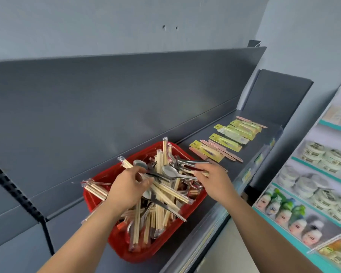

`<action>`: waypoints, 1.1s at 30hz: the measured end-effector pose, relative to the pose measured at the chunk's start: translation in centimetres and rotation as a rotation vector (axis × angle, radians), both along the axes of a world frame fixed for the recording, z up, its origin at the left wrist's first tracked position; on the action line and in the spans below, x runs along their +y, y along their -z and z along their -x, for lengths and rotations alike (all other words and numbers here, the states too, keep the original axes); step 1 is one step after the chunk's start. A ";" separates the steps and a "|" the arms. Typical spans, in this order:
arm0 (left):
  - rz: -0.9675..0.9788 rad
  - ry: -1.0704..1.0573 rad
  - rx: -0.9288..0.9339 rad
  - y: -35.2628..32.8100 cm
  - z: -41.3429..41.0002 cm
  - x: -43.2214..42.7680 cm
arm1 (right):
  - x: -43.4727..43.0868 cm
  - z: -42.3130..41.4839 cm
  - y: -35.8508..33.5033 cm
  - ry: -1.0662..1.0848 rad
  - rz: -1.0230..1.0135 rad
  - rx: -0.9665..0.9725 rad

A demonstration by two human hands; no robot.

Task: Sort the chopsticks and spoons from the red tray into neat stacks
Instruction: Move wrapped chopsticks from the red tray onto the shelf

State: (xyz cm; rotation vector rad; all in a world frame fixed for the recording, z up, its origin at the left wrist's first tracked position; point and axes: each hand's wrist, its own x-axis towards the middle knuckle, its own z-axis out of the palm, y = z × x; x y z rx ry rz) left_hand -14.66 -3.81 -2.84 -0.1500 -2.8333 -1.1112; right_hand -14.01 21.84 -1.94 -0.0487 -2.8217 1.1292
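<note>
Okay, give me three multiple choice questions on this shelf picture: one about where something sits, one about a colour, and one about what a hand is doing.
1. Where does the tray sit?
A. on the dark grey shelf
B. on the floor
C. on a chair

2. What colour are the cards of the packets laid out beyond the tray?
A. blue
B. yellow-green
C. black

3. What is the right hand doing?
A. lying flat on the shelf
B. hanging idle at the person's side
C. pinching utensils over the tray

Answers:
1. A, since the tray's base rests on the shelf surface.
2. B, since each flat packet shows a yellow-green card.
3. C, since its fingers are curled round thin metal handles above the pile.
</note>
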 end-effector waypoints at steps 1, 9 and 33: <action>0.009 0.000 -0.021 -0.1 0.5 0.4 | 0.1 1.0 0.0 -0.029 -0.006 -0.008; -0.017 -0.106 -0.316 -0.6 2.4 3.8 | 0.2 7.2 1.0 -0.379 -0.055 -0.102; -0.205 -0.533 -0.581 -1.9 1.7 4.7 | 1.7 11.3 2.8 -0.561 -0.015 -0.277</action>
